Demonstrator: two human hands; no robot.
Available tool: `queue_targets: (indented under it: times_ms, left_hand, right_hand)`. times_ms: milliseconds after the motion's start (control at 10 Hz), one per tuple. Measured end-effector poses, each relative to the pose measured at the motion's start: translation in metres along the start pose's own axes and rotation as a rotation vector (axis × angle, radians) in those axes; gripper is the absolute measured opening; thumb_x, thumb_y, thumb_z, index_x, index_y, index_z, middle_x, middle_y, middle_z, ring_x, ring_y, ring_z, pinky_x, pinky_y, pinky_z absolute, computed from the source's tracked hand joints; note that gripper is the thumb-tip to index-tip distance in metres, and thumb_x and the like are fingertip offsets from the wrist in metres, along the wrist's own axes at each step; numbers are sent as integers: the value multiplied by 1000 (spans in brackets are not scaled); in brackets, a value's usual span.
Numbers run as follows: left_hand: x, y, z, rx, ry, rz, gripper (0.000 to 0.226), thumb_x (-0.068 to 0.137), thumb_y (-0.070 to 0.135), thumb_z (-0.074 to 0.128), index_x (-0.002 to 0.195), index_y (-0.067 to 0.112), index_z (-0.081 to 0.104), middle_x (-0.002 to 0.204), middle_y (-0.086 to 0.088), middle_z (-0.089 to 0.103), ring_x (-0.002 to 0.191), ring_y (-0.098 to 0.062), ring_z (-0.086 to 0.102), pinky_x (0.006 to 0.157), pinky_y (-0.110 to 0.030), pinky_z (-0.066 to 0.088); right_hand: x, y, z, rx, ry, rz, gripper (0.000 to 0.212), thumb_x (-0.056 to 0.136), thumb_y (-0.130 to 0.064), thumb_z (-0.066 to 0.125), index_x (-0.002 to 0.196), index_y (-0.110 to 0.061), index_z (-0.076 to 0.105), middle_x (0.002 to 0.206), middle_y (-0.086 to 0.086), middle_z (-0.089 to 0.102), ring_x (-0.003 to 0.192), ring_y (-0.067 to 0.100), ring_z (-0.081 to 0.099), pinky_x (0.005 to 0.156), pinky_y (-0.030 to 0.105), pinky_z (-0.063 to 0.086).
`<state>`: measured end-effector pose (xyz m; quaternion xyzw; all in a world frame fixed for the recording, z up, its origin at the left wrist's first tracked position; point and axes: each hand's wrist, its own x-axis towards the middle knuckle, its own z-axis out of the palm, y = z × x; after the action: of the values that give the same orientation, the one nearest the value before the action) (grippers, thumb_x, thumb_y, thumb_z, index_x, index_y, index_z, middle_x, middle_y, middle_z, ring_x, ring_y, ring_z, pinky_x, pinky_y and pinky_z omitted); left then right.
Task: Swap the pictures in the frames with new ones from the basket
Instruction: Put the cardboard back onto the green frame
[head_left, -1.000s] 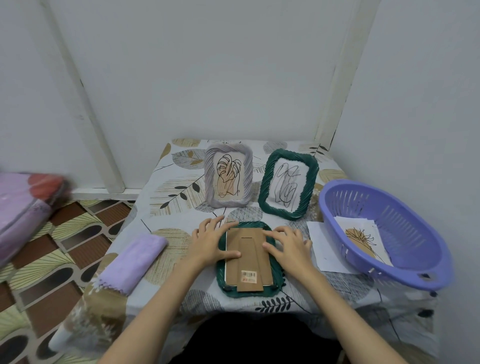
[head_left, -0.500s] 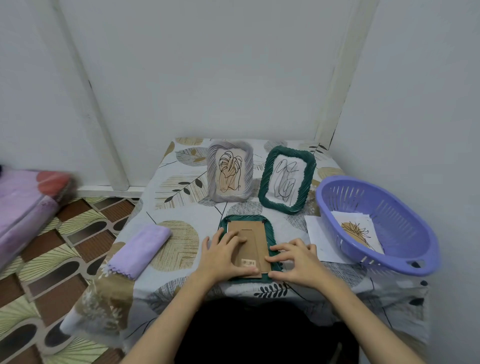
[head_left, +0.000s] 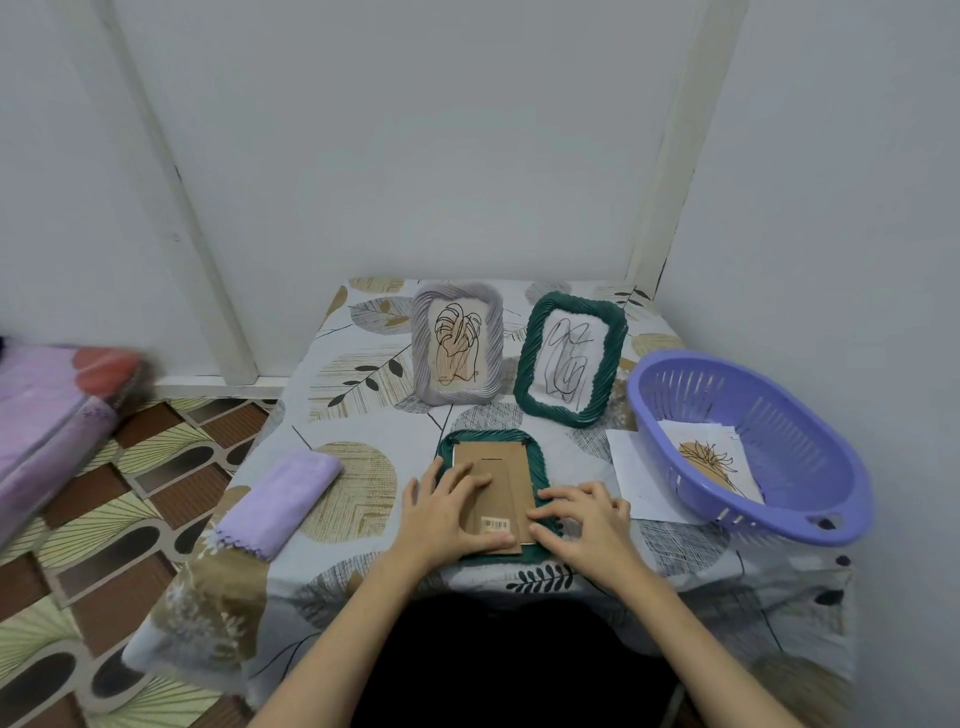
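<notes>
My left hand (head_left: 447, 512) lies flat, fingers spread, on the cardboard backing (head_left: 493, 483). My right hand (head_left: 584, 519) has its fingers bunched at the backing's near right corner; I can't tell if they pinch anything. Under them the green frame (head_left: 537, 462) lies face down on the surface (head_left: 363, 415). I judge I'm working the back off; next, lift it. The basket (head_left: 810, 519), beyond my right fingers, holds new pictures (head_left: 714, 460).

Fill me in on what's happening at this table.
A person is working on a green frame lying face down, left hand flat on its cardboard back, right hand at its lower right edge. Two more frames, grey and green, stand behind. A purple basket holds new pictures.
</notes>
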<state>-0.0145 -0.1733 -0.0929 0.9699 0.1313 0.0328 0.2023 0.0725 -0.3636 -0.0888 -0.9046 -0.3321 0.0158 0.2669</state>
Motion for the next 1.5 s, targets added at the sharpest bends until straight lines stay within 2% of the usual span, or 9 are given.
queue_targets:
  times_ms: [200,300,400,600,800,1000,1100,1200,1500]
  left_hand:
    - [-2,-5,-1,-166,-2,-36,95,49,91,24,130,45,42,155,-3,10,143,-21,7,114,-37,9]
    - [-7,-18,-10,-402,-2,-9,55,64,71,44,109,42,57,151,-2,22,139,-14,22,111,-26,18]
    - [-18,-33,-15,-394,-79,48,61,54,68,53,109,42,56,150,4,25,132,-5,29,106,-18,21]
    - [-21,-36,-18,-342,-98,84,81,53,69,51,124,30,56,148,6,33,131,1,26,109,-20,19]
    - [-22,-37,-10,-361,-3,89,75,55,66,52,119,29,61,142,7,44,129,2,28,107,-16,21]
    - [-22,-34,-7,-391,73,71,66,57,64,49,112,30,65,138,5,47,122,1,38,109,-23,30]
    - [-22,-34,-7,-378,83,51,63,56,65,49,110,35,64,145,2,36,128,-6,36,111,-28,27]
    - [-21,-31,-7,-215,43,-8,72,54,69,38,118,41,55,153,-3,20,141,-20,15,113,-35,14]
    - [-21,-24,-10,-164,-16,-76,79,52,70,30,124,42,47,148,5,32,140,-22,16,113,-39,16]
  right_hand:
    - [-11,-19,15,-117,-90,58,66,63,-77,13,119,-60,44,147,-12,27,131,16,20,103,40,18]
    - [-12,-19,16,-116,-115,86,67,62,-76,12,120,-60,41,154,-6,11,138,22,10,107,46,14]
    - [-12,-20,16,-113,-123,92,68,62,-77,9,121,-61,40,156,-5,9,138,22,11,108,47,13]
    - [-14,-18,19,-115,-106,88,67,63,-77,9,121,-61,40,155,-6,11,136,20,16,108,47,12]
    - [-13,-17,22,-117,-103,88,66,65,-77,9,121,-62,40,155,-6,10,136,19,16,108,47,11]
    - [-14,-18,21,-98,-105,90,66,65,-77,9,121,-61,40,155,-6,10,136,20,16,108,47,9]
    - [-14,-17,22,-98,-109,94,66,65,-77,9,121,-62,39,156,-7,9,136,19,15,108,47,9]
    - [-15,-17,22,-108,-105,96,65,65,-77,8,121,-63,38,156,-8,8,137,19,14,109,47,8]
    - [-15,-18,23,-84,-85,89,63,66,-77,11,120,-63,39,156,-7,9,137,19,16,109,47,8]
